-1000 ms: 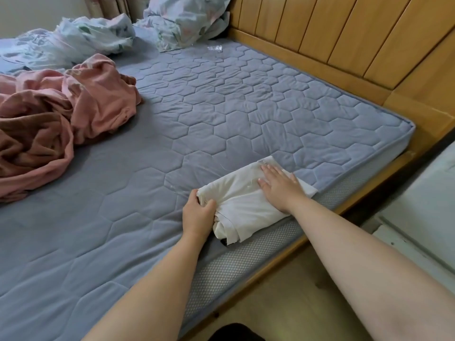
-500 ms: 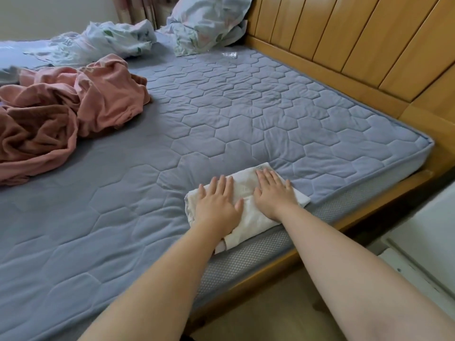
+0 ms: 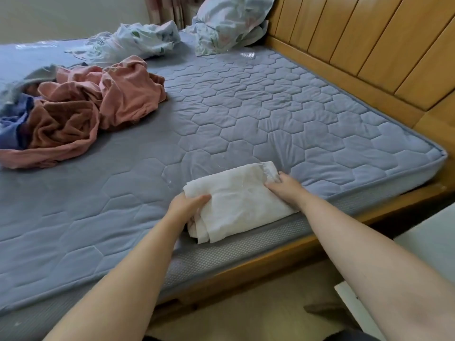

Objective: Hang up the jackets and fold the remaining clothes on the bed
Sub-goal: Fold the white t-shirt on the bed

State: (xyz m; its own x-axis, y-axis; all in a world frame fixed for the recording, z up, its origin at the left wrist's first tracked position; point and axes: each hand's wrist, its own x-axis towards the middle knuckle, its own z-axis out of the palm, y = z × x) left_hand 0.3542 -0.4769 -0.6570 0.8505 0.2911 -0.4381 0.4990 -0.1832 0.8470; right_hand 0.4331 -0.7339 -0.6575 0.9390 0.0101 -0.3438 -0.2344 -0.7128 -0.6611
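farther back, crumpled pink pile [image 3: 98, 107] at left, floral sheet [image 3: 138, 40] and pillow [image 3: 229, 23] by headboard [image 3: 357, 45], all well apart from folded white cloth [image 3: 236, 200]. cloth at near mattress [image 3: 270, 114] edge, gripped at left end by left hand [image 3: 187, 207], thumb on top, and at right end by right hand [image 3: 288, 188]. open quilting beyond and to the left

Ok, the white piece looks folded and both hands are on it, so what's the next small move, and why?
Probably lift the folded white garment and set it farther in on the mattress. The left hand and right hand grip its two ends, its near end hangs over the mattress edge, and the pink clothes lie crumpled, not yet folded.
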